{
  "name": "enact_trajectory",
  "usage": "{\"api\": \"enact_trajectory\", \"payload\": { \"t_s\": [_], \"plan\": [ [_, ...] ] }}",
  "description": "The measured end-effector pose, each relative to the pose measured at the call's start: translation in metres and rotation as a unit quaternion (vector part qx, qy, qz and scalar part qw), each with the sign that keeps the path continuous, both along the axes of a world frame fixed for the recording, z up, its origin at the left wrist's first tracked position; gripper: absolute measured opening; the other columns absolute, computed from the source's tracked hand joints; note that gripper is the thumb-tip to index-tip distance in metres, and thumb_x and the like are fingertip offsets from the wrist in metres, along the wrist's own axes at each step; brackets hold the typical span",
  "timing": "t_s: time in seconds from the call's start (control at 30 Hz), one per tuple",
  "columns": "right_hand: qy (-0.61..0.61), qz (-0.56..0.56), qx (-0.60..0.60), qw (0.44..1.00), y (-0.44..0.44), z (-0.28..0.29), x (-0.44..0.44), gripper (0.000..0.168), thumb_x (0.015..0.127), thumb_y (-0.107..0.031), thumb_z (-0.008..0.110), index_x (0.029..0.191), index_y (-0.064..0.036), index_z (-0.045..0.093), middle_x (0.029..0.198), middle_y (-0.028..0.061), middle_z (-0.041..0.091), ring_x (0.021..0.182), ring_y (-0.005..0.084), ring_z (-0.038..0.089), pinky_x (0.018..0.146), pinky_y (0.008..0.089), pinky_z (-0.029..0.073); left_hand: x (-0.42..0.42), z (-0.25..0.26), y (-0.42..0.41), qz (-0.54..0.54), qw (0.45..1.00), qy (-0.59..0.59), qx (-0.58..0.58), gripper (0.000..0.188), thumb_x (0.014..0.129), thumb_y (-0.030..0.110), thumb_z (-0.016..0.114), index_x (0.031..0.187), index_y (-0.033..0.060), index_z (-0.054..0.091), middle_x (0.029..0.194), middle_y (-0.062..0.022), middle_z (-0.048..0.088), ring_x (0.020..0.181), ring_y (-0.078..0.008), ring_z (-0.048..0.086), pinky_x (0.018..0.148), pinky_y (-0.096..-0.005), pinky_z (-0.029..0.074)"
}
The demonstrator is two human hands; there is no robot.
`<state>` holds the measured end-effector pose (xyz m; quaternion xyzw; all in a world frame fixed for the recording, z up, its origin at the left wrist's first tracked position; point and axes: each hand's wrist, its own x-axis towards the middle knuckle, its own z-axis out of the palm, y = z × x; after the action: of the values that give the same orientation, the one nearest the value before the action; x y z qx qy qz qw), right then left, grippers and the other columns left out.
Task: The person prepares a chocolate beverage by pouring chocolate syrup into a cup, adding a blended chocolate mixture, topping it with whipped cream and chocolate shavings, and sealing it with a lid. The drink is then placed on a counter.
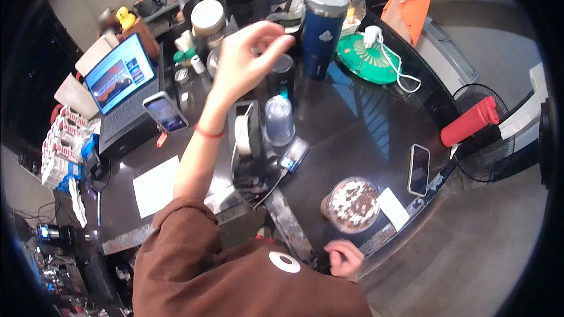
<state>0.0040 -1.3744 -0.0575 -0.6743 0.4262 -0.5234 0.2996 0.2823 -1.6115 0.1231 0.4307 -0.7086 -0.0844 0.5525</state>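
Observation:
My left hand (249, 57) is raised over the dark table (335, 132), its fingers curved and a gap beside the thumb; I see nothing in it. Beyond that hand stands a large navy tumbler (324, 35) with a grey lid. A dark lidded cup (281, 75) is partly behind the thumb side of the hand. At the near table edge my right hand (345, 257) is curled, with no object visible in it. Just past it stands a clear-lidded plastic cup (354, 204) with a brown and white topping. A white paper slip (393, 209) touches its right side.
A laptop (121, 77) and a propped phone (165, 112) stand left. In the middle are a translucent bottle (279, 121) and a cabled device (293, 155). A green round device (368, 59), a phone (418, 169), a red bottle (469, 122) and a fan (484, 163) are right.

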Motion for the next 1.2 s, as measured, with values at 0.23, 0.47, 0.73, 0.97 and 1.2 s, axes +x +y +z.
{"api": "enact_trajectory", "payload": {
  "t_s": [0.23, 0.47, 0.73, 0.97, 1.2],
  "plan": [
    [-0.011, 0.101, 0.070, 0.992, -0.072, 0.025, 0.147, 0.038, 0.084, -0.011, 0.052, 0.117, 0.001, 0.040, 0.101, 0.0187, 0.051, 0.093, 0.0281, 0.051, 0.082, 0.0347, 0.040, 0.040, -0.094, 0.193, 0.006, 0.933, 0.304, 0.190, 0.035, 0.091, 0.027, 0.043, 0.068, 0.0011, 0.051, 0.060, -0.0042, 0.051, 0.047, -0.0089, 0.047, 0.044, -0.0223, 0.039],
    [-0.196, 0.091, 0.294, 0.931, -0.112, 0.010, 0.196, 0.034, 0.084, -0.008, 0.056, 0.112, -0.002, 0.037, 0.074, 0.0073, 0.059, 0.063, 0.0099, 0.055, 0.057, 0.0208, 0.045, 0.011, -0.200, 0.198, -0.108, 0.869, 0.314, 0.366, 0.032, 0.091, 0.023, 0.043, 0.104, -0.0033, 0.055, 0.096, -0.0084, 0.059, 0.091, -0.0131, 0.055, 0.082, -0.0260, 0.042],
    [-0.201, 0.135, 0.149, 0.959, -0.062, 0.063, 0.197, 0.017, 0.085, -0.008, 0.055, 0.099, -0.002, 0.046, 0.069, 0.0023, 0.057, 0.063, 0.0049, 0.051, 0.058, 0.0188, 0.041, -0.007, -0.229, 0.186, -0.052, 0.884, 0.388, 0.255, 0.030, 0.088, 0.017, 0.039, 0.096, -0.0032, 0.060, 0.090, -0.0090, 0.063, 0.087, -0.0148, 0.058, 0.082, -0.0277, 0.042],
    [-0.146, 0.190, 0.145, 0.960, 0.034, 0.032, 0.161, 0.009, 0.085, -0.005, 0.054, 0.091, -0.001, 0.049, 0.072, 0.0028, 0.057, 0.066, 0.0075, 0.056, 0.065, 0.0194, 0.043, -0.016, -0.244, 0.182, -0.114, 0.827, 0.518, 0.185, 0.050, 0.088, 0.038, 0.032, 0.089, -0.0024, 0.062, 0.087, -0.0115, 0.063, 0.082, -0.0195, 0.058, 0.083, -0.0332, 0.041],
    [-0.087, 0.212, 0.203, 0.952, 0.055, -0.004, 0.104, 0.009, 0.086, -0.006, 0.053, 0.091, 0.000, 0.049, 0.074, 0.0050, 0.059, 0.071, 0.0103, 0.059, 0.067, 0.0219, 0.044, -0.028, -0.218, 0.178, -0.079, 0.769, 0.556, 0.306, 0.057, 0.084, 0.052, 0.040, 0.088, 0.0000, 0.064, 0.087, -0.0127, 0.064, 0.086, -0.0213, 0.059, 0.083, -0.0334, 0.041]
  ]
}}
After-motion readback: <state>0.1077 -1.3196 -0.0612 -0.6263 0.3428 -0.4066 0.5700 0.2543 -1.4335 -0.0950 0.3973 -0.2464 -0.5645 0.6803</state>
